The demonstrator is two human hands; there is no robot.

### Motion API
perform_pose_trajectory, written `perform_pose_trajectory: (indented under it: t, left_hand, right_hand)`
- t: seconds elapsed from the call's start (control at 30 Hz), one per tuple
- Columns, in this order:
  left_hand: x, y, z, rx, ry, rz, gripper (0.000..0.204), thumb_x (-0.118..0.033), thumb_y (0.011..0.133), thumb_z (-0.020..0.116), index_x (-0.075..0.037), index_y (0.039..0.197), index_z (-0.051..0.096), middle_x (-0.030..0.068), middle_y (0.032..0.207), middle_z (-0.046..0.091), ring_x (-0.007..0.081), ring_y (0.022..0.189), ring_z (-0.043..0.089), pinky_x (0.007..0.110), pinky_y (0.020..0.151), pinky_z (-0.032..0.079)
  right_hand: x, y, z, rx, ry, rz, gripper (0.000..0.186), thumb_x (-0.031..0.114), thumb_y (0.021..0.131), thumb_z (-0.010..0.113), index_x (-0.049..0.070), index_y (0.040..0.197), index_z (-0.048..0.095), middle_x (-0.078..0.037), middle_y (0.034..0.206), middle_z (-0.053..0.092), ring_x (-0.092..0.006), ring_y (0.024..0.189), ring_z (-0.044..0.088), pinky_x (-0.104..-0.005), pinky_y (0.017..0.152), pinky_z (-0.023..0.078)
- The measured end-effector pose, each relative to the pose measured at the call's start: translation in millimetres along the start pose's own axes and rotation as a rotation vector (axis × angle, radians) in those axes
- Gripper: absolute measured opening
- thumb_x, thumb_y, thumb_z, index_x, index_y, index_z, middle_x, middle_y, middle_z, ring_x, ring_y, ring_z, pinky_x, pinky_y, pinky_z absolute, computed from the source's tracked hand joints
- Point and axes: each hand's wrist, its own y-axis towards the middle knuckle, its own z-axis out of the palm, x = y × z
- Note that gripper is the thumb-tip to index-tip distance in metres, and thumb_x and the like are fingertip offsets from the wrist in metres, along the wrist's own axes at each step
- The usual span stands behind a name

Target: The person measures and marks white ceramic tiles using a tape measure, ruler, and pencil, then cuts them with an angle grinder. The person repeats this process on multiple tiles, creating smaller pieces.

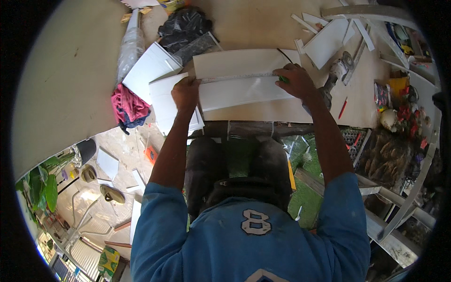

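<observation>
My left hand is closed on the end of a pale measuring strip at the left end of a white panel. My right hand grips a small green tool at the strip's other end, likely a tape measure; a thin dark item pokes up beside it. A second white panel lies just beyond the strip, and more white pieces lie under and left of my left hand. An angle grinder rests right of my right hand, near a red pencil.
Black plastic, a pink cloth and white offcuts lie on the board. Its near edge is above my knees. A potted plant and shoes are lower left; metal frames and clutter are at right.
</observation>
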Motion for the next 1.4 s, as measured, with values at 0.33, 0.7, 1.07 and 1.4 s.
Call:
perform_pose_trajectory:
  t: [0.33,0.7,1.07,1.4]
  left_hand:
    - [-26.9,-17.7,20.5,-0.222,0.265,0.420,0.049,-0.014,0.084,0.089,-0.011,0.130,0.077,0.0143,0.145,0.065,0.0380,0.146,0.050,0.052,0.116,0.046]
    - [-61.0,12.2,68.9,0.159,0.035,0.783,0.011,-0.007,0.083,0.086,-0.012,0.092,0.083,0.0054,0.114,0.078,0.0284,0.125,0.065,0.052,0.107,0.050]
    - [-73.4,28.7,75.5,0.201,0.237,0.723,0.012,-0.021,0.080,0.088,-0.015,0.089,0.083,0.0082,0.099,0.075,0.0373,0.108,0.066,0.053,0.095,0.056]
    - [-82.3,37.0,76.8,0.312,0.320,0.669,0.013,-0.022,0.080,0.083,-0.015,0.091,0.082,0.0119,0.101,0.074,0.0419,0.111,0.064,0.056,0.097,0.055]
  right_hand:
    - [-13.1,-9.3,18.9,-0.049,0.011,-0.003,0.052,0.034,0.083,0.089,0.017,0.131,0.076,-0.016,0.117,0.069,-0.0402,0.119,0.067,-0.0558,0.104,0.055]
    - [-22.8,-11.4,25.7,-0.095,-0.161,0.004,0.065,0.034,0.077,0.093,0.019,0.137,0.070,-0.014,0.124,0.067,-0.0390,0.125,0.064,-0.0579,0.105,0.054]
    - [-9.8,-24.8,22.8,-0.284,-0.167,0.076,0.081,0.036,0.079,0.095,0.015,0.151,0.063,-0.016,0.149,0.062,-0.0408,0.141,0.057,-0.0582,0.115,0.048]
    - [-226.6,-182.2,22.7,-0.718,-0.544,1.137,0.062,0.055,0.094,0.078,-0.001,0.118,0.066,-0.020,0.098,0.074,-0.0461,0.097,0.076,-0.0569,0.088,0.062]
